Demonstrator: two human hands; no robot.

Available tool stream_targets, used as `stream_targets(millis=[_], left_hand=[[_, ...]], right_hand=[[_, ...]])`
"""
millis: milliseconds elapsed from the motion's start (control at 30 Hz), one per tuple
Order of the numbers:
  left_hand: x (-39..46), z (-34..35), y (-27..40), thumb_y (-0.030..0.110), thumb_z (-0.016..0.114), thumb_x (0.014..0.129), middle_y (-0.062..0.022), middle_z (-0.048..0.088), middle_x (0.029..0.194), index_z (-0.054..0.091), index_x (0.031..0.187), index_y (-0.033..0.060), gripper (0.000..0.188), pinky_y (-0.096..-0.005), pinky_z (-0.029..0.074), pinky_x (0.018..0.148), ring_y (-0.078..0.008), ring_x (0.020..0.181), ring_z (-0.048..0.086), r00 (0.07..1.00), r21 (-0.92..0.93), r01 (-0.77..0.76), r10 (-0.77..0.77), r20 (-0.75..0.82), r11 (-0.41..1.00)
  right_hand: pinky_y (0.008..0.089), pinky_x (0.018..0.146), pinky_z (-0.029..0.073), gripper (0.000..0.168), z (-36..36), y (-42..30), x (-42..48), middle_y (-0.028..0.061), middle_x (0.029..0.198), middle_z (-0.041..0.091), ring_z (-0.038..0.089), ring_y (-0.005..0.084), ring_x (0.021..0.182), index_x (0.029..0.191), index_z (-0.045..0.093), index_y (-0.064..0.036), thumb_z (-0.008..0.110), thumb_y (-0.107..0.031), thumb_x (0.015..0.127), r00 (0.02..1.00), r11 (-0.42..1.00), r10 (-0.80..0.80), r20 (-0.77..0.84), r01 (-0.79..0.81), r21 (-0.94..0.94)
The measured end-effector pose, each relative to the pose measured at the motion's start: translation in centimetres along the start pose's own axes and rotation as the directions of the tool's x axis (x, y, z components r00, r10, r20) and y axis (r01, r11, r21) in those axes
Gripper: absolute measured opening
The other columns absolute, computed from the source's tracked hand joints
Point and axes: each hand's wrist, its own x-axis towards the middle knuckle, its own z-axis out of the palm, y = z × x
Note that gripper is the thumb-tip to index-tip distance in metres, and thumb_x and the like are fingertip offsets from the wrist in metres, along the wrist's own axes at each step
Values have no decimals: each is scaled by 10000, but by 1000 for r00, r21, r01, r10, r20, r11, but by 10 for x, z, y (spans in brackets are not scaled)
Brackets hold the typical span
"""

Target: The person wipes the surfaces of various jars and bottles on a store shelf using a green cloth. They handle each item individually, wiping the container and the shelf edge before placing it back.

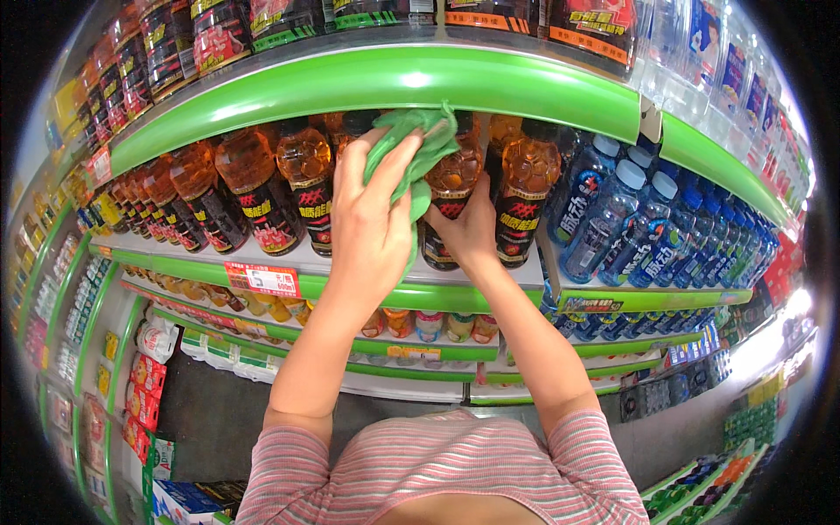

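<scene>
My left hand (374, 203) holds a bunched green cloth (417, 147), pressed near the upper part of the drink bottles. Around the lower body of an amber drink bottle (454, 174) with a black label, my right hand (469, 226) has its fingers wrapped. That bottle stands upright on the white shelf, its cap partly covered by the cloth. Just right of it is a matching amber bottle (528, 190). Another one, a bottle with a ribbed ball-like neck (305, 184), stands left of my left hand. The left hand and cloth hide the bottles behind them.
A green shelf edge (407, 79) arches above my hands, with more bottles over it. Blue drink bottles (623, 216) fill the shelf to the right. A red price tag (262, 281) hangs on the lower shelf edge. Jars (428, 326) line the shelf beneath. Cartons (190, 502) stand low left.
</scene>
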Motion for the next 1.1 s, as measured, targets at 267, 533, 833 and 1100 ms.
stream_targets(millis=[267,533,833,1100], left_hand=[[52,29,12,61,453,734,-222,565,1144,646,1127,129,443,-462,444,913,-409,1040,543,956,364,-216,121,267,906],[63,25,8,90,475,801,-279,582,991,577,998,-2,239,-516,468,783,-462,885,566,956,431,2,-128,263,902],[-25,49,4,5,562,773,-265,436,1241,486,1314,67,549,-481,416,938,-445,1122,463,998,243,19,-31,48,970],[-89,48,-1,-8,566,726,-190,389,1284,561,1249,189,559,-461,474,876,-403,1111,440,947,291,54,-142,290,955]], right_hand=[[398,911,442,733,-6,1,-3,262,1162,535,552,387,1094,1249,327,52,773,-171,712,998,998,-57,26,57,0],[390,931,436,697,-5,11,-3,231,1159,556,565,338,1100,1254,330,40,753,-112,721,997,990,-76,26,73,118],[368,1028,367,905,-12,18,-8,227,1295,485,473,314,1232,1421,202,-1,725,-50,683,995,994,-39,97,29,105],[331,1097,231,889,-40,17,-21,152,1461,320,318,244,1339,1492,82,-7,539,-53,730,909,710,93,406,-346,614]])
